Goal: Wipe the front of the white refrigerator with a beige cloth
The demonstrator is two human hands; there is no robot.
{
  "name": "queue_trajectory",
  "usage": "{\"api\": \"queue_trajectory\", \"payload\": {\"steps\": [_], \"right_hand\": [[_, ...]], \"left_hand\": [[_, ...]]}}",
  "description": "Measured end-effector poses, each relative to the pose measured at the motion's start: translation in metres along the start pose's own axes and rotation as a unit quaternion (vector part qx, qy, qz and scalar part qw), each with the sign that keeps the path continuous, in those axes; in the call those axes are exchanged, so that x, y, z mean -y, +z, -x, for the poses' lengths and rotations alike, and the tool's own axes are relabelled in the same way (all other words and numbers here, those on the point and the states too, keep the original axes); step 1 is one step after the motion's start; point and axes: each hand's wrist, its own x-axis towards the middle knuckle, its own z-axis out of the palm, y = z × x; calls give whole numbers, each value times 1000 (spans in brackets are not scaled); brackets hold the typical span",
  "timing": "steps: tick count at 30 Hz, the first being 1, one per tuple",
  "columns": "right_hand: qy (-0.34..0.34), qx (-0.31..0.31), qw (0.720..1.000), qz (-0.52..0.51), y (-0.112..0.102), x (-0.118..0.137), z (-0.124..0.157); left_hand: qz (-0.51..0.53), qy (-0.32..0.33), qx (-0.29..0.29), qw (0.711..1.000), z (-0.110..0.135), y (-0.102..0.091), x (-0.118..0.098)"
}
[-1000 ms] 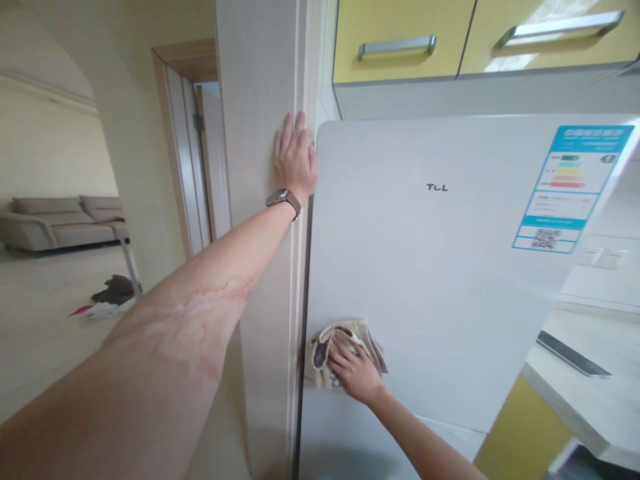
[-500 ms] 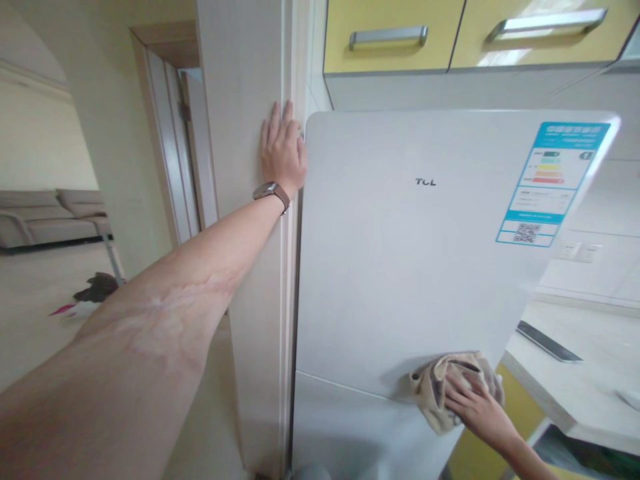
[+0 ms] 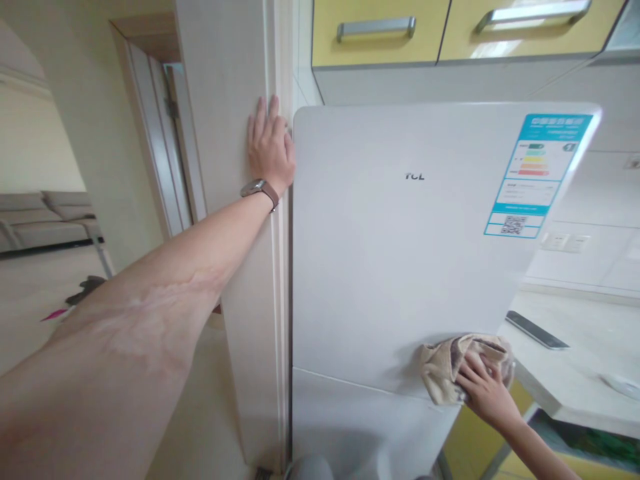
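The left hand (image 3: 269, 150) lies flat, fingers spread, on the wall panel (image 3: 225, 100) beside the white fridge door (image 3: 390, 253) marked "TCL". An energy label (image 3: 537, 175) sits upper right. Lower right, the right hand (image 3: 484, 392) presses a beige cloth (image 3: 450, 367) against the door.

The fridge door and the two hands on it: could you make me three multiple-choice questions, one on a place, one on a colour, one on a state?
1. Where on the fridge door is the cloth?
A. top left corner
B. lower right edge
C. over the label

2. What colour are the cabinet doors above the fridge?
A. yellow
B. red
C. black

3. How is the left hand?
A. clenched around a handle
B. flat and open against the wall panel
C. hanging free

Answers: 1 B, the right hand presses the cloth near the door's lower right edge, well below the blue label. 2 A, both doors are yellow with grey handles. 3 B, the fingers lie spread on the panel beside the fridge's top corner.
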Motion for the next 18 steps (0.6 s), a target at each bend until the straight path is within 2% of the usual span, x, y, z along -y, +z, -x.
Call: {"api": "queue_trajectory", "payload": {"steps": [5, 14, 18], "right_hand": [[26, 15, 1000, 3, 11, 1, 5], [56, -16, 998, 20, 47, 14, 16], [46, -25, 998, 32, 51, 13, 17]], "left_hand": [[-19, 8, -9, 1000, 1, 1, 0], [-34, 8, -12, 999, 1, 0, -1], [-38, 13, -16, 999, 0, 2, 1]]}}
